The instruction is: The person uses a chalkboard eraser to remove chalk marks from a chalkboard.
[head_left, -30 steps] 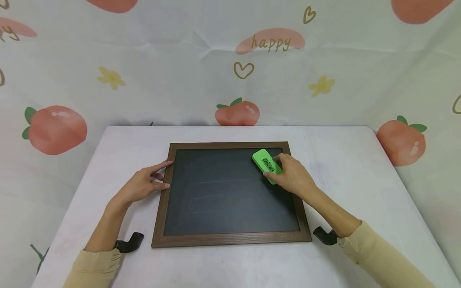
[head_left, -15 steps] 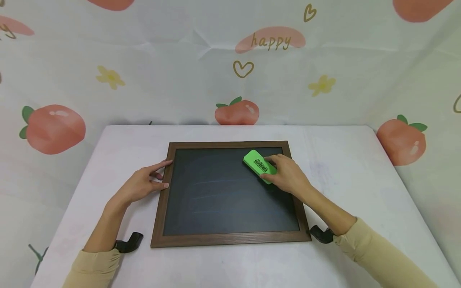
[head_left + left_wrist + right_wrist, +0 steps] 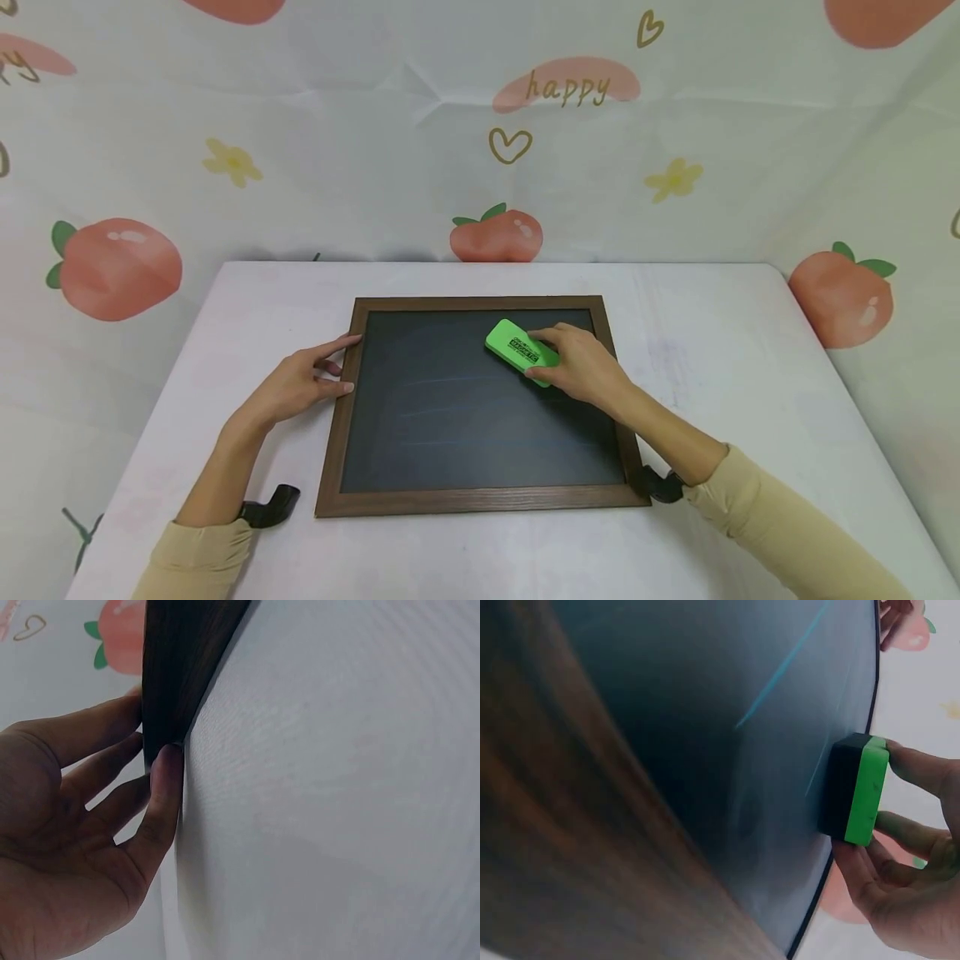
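Green eraser (image 3: 521,350): slid left from near the upper right corner of the chalkboard (image 3: 480,467); it now sits in the board's upper half, right of its middle, black side facing the surface.
Right hand (image 3: 583,362): went along with it, thumb and fingers clamped on the eraser's sides.
Left hand (image 3: 300,383): unmoved at the chalkboard's left edge, fingers spread apart, index finger and thumb touching the wooden frame (image 3: 341,433); I judge this steadies it.
Chalk lines (image 3: 780,669): faint in the head view, bluer from my right wrist, still on the chalkboard's middle.
Wiping: partway through, I judge; my leftward stroke is covering the chalkboard's upper part, while those middle marks remain to be rubbed off.
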Demonstrator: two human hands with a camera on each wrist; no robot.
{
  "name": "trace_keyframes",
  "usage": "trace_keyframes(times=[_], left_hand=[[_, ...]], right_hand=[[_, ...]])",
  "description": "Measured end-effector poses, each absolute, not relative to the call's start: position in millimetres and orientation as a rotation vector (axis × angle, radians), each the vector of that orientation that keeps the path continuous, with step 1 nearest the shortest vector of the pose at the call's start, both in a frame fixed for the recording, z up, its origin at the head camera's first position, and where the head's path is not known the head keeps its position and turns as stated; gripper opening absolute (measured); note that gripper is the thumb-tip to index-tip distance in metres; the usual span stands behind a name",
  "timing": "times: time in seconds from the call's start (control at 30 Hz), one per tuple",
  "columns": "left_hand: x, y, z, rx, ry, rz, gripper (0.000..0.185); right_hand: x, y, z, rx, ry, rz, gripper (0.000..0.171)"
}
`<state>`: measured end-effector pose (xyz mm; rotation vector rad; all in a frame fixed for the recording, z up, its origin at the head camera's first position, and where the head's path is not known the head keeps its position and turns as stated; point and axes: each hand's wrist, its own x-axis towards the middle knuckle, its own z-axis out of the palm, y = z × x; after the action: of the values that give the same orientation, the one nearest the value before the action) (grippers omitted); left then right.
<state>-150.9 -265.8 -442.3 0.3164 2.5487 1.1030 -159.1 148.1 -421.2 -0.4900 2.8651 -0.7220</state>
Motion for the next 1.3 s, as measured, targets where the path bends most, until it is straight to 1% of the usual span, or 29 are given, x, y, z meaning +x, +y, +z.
trace_keyframes(times=[0.23,0.5,0.83,1.1,1.3], left_hand=[[-150.3,-265.7,-442.0,0.313,2.536,1.116,0.075],[-145.3,-265.9,-442.4,0.318,2.548,1.126,0.074],[-139.1,-266.8,-440.7,0.335,2.530,1.166,0.069],[-137.1,-267.1,-441.0,0.422,2.542,1.122,0.073],[-137.3,-267.5,-441.7,0.415,2.544,1.125,0.073]], right_hand=[[-160.1,136.6,-420.3,-0.512,2.828,-0.727,0.060],[-162.2,115.0,-420.0,-0.613,2.797,-0.694,0.060],[-164.6,103.3,-421.0,-0.652,2.774,-0.667,0.060],[-165.7,86.5,-420.0,-0.713,2.742,-0.638,0.059],[-166.1,70.5,-417.0,-0.758,2.704,-0.627,0.059]])
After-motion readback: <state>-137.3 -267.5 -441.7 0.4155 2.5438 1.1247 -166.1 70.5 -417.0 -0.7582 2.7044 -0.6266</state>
